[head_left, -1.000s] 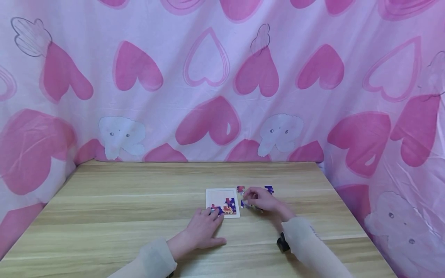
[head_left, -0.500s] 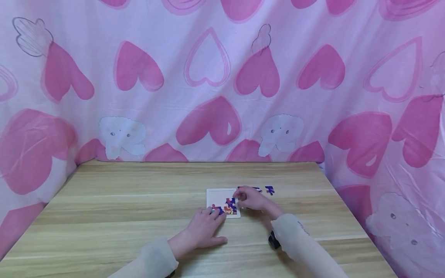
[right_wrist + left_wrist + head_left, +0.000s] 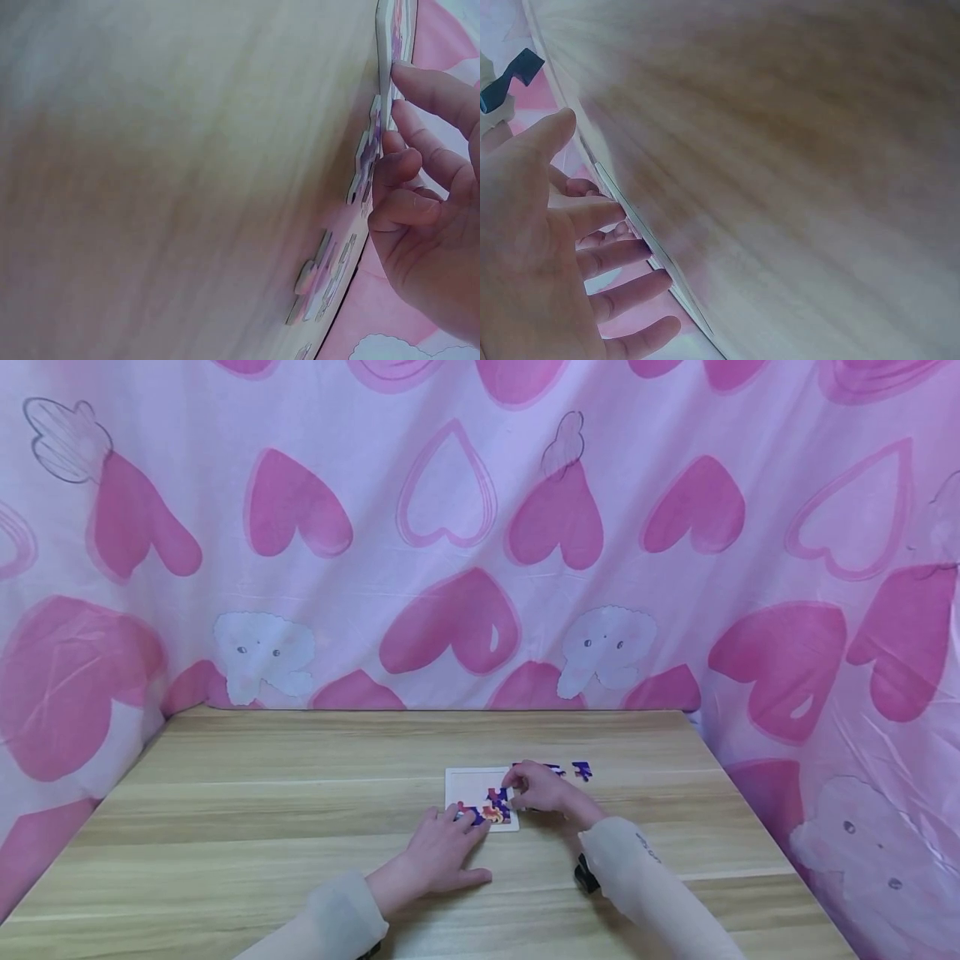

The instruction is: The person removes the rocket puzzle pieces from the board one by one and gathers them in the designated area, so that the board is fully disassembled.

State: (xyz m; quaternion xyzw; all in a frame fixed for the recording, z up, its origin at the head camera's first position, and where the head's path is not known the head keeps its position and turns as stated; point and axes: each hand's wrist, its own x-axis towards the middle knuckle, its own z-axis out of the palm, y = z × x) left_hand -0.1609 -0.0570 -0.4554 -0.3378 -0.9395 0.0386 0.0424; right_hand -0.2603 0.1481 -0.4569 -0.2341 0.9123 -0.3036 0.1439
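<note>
A white square puzzle tray (image 3: 465,779) lies on the table, with several joined jigsaw pieces (image 3: 498,811) along its bottom and right side. My left hand (image 3: 438,853) rests with spread fingers on the tray's lower left part. Its fingertips touch the tray edge (image 3: 656,247) in the left wrist view. My right hand (image 3: 542,787) is over the tray's right edge, thumb and index finger bent together in a pinch round a puzzle piece that the fingers mostly hide. In the right wrist view, the right hand's fingertips (image 3: 401,71) meet the tray's edge, the other fingers curled.
Loose puzzle pieces (image 3: 582,770) lie right of the tray, some partly behind the right hand. Several more pieces (image 3: 319,274) show flat in the right wrist view. The wooden table (image 3: 300,777) meets a pink heart-printed curtain (image 3: 450,527) at its back and sides.
My right hand has moved left from the loose pieces to the tray's right edge, and has stayed there over the last half second. My left hand has hardly moved.
</note>
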